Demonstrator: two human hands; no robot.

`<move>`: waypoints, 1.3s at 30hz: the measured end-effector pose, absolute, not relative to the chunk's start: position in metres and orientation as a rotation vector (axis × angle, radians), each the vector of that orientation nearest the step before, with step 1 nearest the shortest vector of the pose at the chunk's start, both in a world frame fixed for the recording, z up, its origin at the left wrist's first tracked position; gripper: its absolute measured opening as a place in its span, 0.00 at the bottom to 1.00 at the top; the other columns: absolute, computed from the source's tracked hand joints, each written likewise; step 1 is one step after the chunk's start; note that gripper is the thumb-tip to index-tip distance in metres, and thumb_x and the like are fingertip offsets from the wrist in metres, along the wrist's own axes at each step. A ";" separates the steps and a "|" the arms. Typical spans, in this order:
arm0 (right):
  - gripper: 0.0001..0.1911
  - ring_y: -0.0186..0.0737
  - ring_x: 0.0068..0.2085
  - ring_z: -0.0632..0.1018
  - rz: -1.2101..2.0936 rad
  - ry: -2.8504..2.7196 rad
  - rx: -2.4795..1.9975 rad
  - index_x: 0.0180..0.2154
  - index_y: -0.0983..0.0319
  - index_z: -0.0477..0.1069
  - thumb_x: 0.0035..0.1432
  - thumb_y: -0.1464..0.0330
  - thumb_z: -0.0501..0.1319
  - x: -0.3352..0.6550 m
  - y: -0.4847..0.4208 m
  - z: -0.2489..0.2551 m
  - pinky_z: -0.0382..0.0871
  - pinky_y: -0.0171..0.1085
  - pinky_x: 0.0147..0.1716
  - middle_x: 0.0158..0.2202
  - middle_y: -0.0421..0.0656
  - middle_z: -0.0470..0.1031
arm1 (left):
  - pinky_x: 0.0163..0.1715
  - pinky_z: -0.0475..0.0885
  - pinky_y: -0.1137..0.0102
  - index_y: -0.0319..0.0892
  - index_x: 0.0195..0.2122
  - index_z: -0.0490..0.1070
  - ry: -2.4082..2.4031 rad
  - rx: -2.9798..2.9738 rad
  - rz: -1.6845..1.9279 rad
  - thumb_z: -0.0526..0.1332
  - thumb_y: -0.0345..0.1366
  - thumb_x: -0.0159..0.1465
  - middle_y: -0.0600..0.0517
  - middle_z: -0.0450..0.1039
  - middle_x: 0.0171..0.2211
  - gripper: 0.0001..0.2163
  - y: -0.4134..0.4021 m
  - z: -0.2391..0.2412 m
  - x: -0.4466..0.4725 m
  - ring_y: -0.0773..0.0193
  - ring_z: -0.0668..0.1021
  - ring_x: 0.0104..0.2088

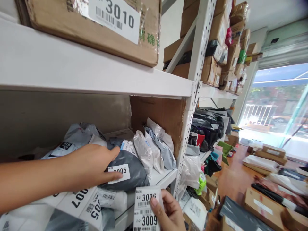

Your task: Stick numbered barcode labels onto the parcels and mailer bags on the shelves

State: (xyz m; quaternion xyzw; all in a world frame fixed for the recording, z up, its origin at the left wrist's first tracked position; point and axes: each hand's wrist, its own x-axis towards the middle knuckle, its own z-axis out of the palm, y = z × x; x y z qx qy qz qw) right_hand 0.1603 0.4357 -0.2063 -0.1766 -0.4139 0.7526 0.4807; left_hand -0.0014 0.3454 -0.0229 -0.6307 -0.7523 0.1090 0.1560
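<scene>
My left hand (pixel 92 165) reaches onto the middle shelf and presses on a dark grey parcel bag (pixel 131 168), thumb and fingers at its white sticker reading 3005 (pixel 119 172). My right hand (pixel 168 213), low in the view, pinches a strip of white number labels (pixel 146 208) reading 3006 and 3009. Around the grey bag lie several other soft mail bags: white ones with labels ending 007 and 05 (pixel 84 205) in front, pale grey and white ones (pixel 156 149) to its right.
A white metal shelf board (pixel 96 75) runs above, carrying a cardboard box labelled 3010 (pixel 101 25). A perforated upright (pixel 192 106) divides the racks. Further shelves hold boxes and dark bags (pixel 211 125). Parcels lie across the wooden floor (pixel 264 186) at right.
</scene>
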 end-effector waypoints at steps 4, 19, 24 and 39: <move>0.15 0.34 0.23 0.74 1.818 -1.075 -0.333 0.27 0.62 0.72 0.42 0.59 0.71 0.159 0.436 -0.204 0.68 0.32 0.25 0.22 0.41 0.75 | 0.23 0.54 0.73 0.46 0.38 0.69 -2.202 -1.821 0.315 0.65 0.49 0.53 0.51 0.75 0.28 0.16 0.334 -0.008 0.005 0.55 0.77 0.30; 0.11 0.36 0.28 0.75 0.507 -1.999 -0.132 0.37 0.60 0.78 0.61 0.67 0.56 0.124 0.457 -0.138 0.66 0.33 0.27 0.26 0.44 0.74 | 0.23 0.56 0.72 0.45 0.37 0.70 -2.155 -1.889 0.301 0.65 0.42 0.51 0.52 0.74 0.28 0.13 0.328 -0.010 -0.006 0.57 0.76 0.30; 0.06 0.37 0.31 0.74 0.772 -1.929 -0.124 0.31 0.59 0.79 0.55 0.66 0.63 0.119 0.473 -0.128 0.68 0.35 0.31 0.28 0.42 0.72 | 0.23 0.59 0.71 0.43 0.35 0.69 -2.094 -1.870 0.267 0.60 0.38 0.56 0.50 0.75 0.28 0.07 0.336 -0.021 -0.005 0.56 0.77 0.30; 0.16 0.35 0.31 0.72 0.395 -2.031 0.008 0.43 0.59 0.74 0.51 0.63 0.67 0.132 0.450 -0.125 0.67 0.34 0.28 0.32 0.41 0.67 | 0.21 0.57 0.73 0.50 0.33 0.76 -2.415 -1.867 0.093 0.63 0.30 0.47 0.58 0.73 0.22 0.12 0.281 -0.005 -0.009 0.66 0.74 0.23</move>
